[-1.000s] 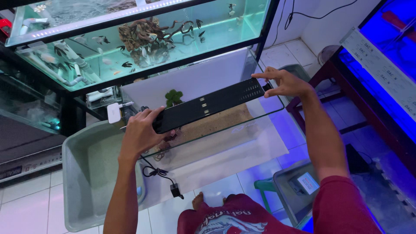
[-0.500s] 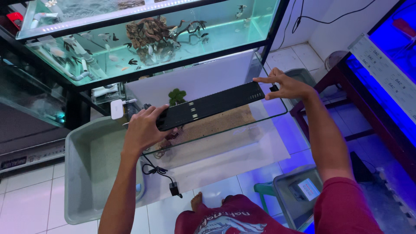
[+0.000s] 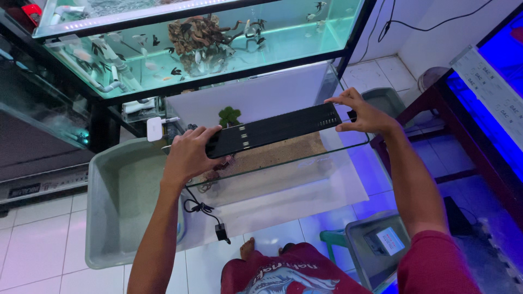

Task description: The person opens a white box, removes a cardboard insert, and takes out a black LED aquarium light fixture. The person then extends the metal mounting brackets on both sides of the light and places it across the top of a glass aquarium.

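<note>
A long flat black light bar [image 3: 275, 129] lies across the top of a small glass tank [image 3: 305, 163]. My left hand [image 3: 188, 155] grips the bar's left end. At the bar's right end, my right hand [image 3: 362, 114] pinches it with the fingertips. The tank holds sandy gravel and a small green plant [image 3: 229, 116] at the back. A black cable with a plug [image 3: 210, 218] hangs down from the left end, below my left hand.
A grey plastic tub [image 3: 111, 207] stands on the tiled floor left of the tank. Behind is a large lit aquarium [image 3: 207, 38] on a black stand. Another grey tub [image 3: 376, 245] sits at lower right, and a blue-lit tank [image 3: 490, 87] is at far right.
Both hands have kept hold of the bar's ends. The bar has settled slightly lower and more level on the tank's top; the view shifted a little.
</note>
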